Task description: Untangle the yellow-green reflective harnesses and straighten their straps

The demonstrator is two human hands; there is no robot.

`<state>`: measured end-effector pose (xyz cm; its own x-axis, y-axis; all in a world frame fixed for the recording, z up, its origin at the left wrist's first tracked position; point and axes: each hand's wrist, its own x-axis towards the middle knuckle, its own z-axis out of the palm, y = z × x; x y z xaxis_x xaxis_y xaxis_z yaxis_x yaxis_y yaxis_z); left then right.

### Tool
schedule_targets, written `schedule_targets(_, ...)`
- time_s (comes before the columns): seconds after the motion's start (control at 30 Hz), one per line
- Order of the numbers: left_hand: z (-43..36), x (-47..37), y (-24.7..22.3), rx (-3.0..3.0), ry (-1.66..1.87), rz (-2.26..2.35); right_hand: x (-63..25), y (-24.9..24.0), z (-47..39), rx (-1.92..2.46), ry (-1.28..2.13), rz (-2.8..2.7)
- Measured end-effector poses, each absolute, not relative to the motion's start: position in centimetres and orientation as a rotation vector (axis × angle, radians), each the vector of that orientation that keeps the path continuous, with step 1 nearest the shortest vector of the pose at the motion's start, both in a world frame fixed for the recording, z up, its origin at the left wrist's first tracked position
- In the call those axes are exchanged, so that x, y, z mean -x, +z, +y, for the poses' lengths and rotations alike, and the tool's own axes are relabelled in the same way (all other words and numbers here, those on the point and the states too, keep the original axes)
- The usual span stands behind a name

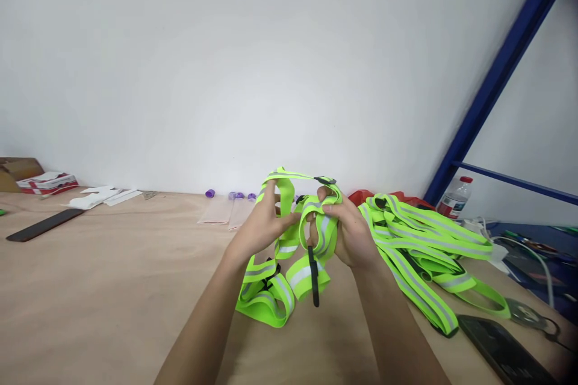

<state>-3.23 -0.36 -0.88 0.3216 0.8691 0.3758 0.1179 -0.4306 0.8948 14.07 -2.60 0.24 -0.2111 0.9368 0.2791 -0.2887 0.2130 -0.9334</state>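
**Both hands on a neon strap**

Far left, on the table point(112, 289): a red-and-white box point(47, 182), white papers point(102, 197), a dark flat bar point(44, 224). Further along, by the wall: clear sleeves point(228, 212) and small purple bits point(210, 194).

At centre, left hand point(262, 225) raised above the table, fingers hooked through a loop of the strap point(289, 252), thumb towards the right hand; closed loosely on the webbing. Strap neon yellow-green with a grey reflective stripe, bunched between the hands, lower loops resting on the table, a black buckle piece point(313, 277) hanging below. Right hand point(345, 231) just beside the left, fingers curled tight, pinching a fold of the same strap near the top.

Right of the hands: a pile point(419, 240) of matching straps, red cloth point(363, 195) behind it, a bottle point(454, 197) by the blue frame point(497, 78), a dark phone point(503, 352) near the table edge, cables point(533, 258) beyond.
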Motion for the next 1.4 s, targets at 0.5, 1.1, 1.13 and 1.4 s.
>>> schedule_targets(0.5, -0.1, 8.5, 0.6, -1.505, 1.223, 0.578, -17.1, 0.9, -1.0, 0.86, 1.18, -1.138)
schedule_targets(1.1, -1.9, 8.6, 1.8, -1.861, 1.703, 0.663, -18.2, -1.4, 0.4, 1.296, 0.928, -1.791)
schedule_targets(1.13, -2.1, 8.6, 1.9, -1.882, 1.68, 0.666, -18.5, -1.2, 0.2, 1.31, 0.951, -1.843)
schedule_targets(1.4, -3.6, 6.5, 2.1, -2.065, 1.557, 0.792, -19.8, -1.6, 0.2, 1.475, 0.793, -2.103)
